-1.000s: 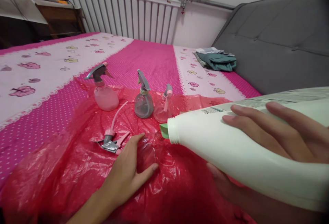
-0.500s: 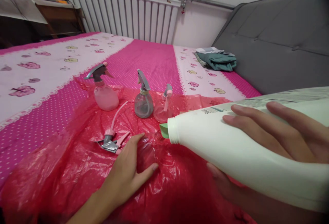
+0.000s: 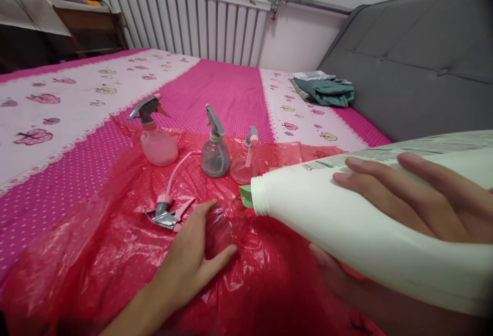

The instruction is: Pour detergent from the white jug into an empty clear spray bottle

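Note:
My left hand is wrapped round a clear bottle without a sprayer head, low on the red plastic sheet. In my right hand lies a large white jug, tipped nearly level with its green spout at the clear bottle's mouth. Whether liquid flows there I cannot tell. Left of my left hand rests a loose grey-and-pink trigger sprayer head with its tube. Behind stand a pink spray bottle, a grey spray bottle and a smaller pink spray bottle.
The sheet lies on a bed with a pink patterned bedspread. Folded clothes sit near the grey headboard. A white radiator runs along the back wall, and a desk stands at the left.

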`<state>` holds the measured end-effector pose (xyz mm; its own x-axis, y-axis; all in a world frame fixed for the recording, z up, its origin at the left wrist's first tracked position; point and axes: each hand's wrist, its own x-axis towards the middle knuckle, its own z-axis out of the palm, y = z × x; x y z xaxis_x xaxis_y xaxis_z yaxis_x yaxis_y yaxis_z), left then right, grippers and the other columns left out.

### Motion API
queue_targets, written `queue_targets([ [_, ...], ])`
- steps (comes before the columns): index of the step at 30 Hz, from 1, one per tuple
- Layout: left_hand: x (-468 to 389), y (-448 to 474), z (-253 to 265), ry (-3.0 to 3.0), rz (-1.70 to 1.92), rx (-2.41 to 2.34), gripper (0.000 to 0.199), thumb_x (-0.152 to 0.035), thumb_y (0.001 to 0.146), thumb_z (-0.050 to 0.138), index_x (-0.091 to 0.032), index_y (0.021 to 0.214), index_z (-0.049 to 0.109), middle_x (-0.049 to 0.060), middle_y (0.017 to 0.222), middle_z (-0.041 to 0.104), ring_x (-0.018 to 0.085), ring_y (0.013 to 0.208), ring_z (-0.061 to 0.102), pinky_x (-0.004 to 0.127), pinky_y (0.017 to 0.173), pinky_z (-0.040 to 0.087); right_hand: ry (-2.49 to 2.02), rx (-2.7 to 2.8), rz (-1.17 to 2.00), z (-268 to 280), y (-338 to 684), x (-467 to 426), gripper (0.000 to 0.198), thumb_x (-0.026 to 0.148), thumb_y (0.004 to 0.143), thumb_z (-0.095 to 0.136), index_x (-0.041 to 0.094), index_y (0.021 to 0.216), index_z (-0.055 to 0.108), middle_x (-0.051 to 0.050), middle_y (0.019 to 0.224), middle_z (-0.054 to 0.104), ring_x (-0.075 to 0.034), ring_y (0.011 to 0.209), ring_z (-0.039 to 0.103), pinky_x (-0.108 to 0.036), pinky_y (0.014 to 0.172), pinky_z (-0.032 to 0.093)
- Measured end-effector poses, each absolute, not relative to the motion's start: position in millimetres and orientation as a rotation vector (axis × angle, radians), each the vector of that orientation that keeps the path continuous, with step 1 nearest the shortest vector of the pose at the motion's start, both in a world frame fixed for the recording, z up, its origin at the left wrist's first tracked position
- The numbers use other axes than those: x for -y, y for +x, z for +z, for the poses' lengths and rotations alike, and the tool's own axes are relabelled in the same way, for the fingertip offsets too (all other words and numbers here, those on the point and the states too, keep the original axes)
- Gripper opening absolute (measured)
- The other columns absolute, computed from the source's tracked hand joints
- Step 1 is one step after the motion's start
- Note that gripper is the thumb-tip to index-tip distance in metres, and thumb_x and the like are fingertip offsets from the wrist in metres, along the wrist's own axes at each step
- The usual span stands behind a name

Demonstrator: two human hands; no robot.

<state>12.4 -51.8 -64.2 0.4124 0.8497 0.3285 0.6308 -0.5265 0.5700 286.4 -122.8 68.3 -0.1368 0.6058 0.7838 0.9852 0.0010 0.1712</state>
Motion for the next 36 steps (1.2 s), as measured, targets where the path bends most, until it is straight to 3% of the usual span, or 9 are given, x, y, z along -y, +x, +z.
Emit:
queue_targets([
  [17, 52.3, 13.5, -63.9, 2.344, 0.837, -1.275, 0.068, -0.053, 0.102, 0.063, -0.025, 0.154, 0.029, 0.021, 0.145, 0.062, 0.042, 0.131, 0.068, 0.066, 0.104, 0.059, -1.644, 1.748, -1.024, 68.5, 284.5, 121.1, 0.041, 0.047, 0.094, 0.054, 0.036, 0.134, 0.058, 0.019, 0.142, 0.056, -0.020, 0.145, 0.051, -0.036, 0.128, 0.027],
  [23, 51.0, 12.5, -64.6, 2.323, 0.841, -1.275, 0.069, -0.052, 0.101, 0.065, -0.026, 0.154, 0.030, 0.020, 0.147, 0.061, 0.041, 0.132, 0.067, 0.065, 0.107, 0.058, -1.652, 1.814, -0.979, 68.8, 287.0, 123.9, 0.048, 0.054, 0.096, 0.053, 0.036, 0.140, 0.056, 0.017, 0.147, 0.053, -0.022, 0.149, 0.047, -0.038, 0.131, 0.024],
  [29, 51.8, 13.3, -63.5, 2.316, 0.838, -1.271, 0.069, -0.052, 0.100, 0.066, -0.026, 0.154, 0.030, 0.019, 0.147, 0.062, 0.041, 0.132, 0.068, 0.063, 0.107, 0.058, -1.608, 1.773, -0.992, 69.2, 289.5, 120.2, 0.048, 0.050, 0.089, 0.054, 0.036, 0.135, 0.060, 0.018, 0.140, 0.058, -0.022, 0.144, 0.053, -0.034, 0.130, 0.028],
  [33, 52.6, 12.8, -62.9, 2.325, 0.837, -1.276, 0.069, -0.051, 0.100, 0.066, -0.026, 0.153, 0.030, 0.020, 0.147, 0.062, 0.042, 0.132, 0.068, 0.064, 0.106, 0.058, -1.486, 1.854, -1.070, 68.8, 297.0, 117.2, 0.055, 0.053, 0.088, 0.058, 0.030, 0.137, 0.062, 0.011, 0.141, 0.058, -0.025, 0.144, 0.052, -0.035, 0.132, 0.028],
  [34, 52.6, 12.6, -62.7, 2.323, 0.836, -1.277, 0.069, -0.051, 0.100, 0.066, -0.025, 0.153, 0.031, 0.020, 0.147, 0.062, 0.042, 0.132, 0.068, 0.064, 0.106, 0.058, -1.329, 1.929, -1.135, 68.8, 297.3, 117.2, 0.061, 0.058, 0.086, 0.056, 0.025, 0.137, 0.064, 0.007, 0.140, 0.060, -0.028, 0.142, 0.054, -0.036, 0.129, 0.034],
  [36, 52.5, 12.3, -62.5, 2.318, 0.837, -1.278, 0.069, -0.051, 0.100, 0.066, -0.025, 0.153, 0.031, 0.020, 0.147, 0.062, 0.042, 0.132, 0.068, 0.064, 0.106, 0.058, -1.554, 1.838, -1.007, 68.9, 294.8, 118.3, 0.052, 0.050, 0.089, 0.056, 0.031, 0.138, 0.060, 0.012, 0.143, 0.057, -0.025, 0.145, 0.051, -0.038, 0.131, 0.029],
])
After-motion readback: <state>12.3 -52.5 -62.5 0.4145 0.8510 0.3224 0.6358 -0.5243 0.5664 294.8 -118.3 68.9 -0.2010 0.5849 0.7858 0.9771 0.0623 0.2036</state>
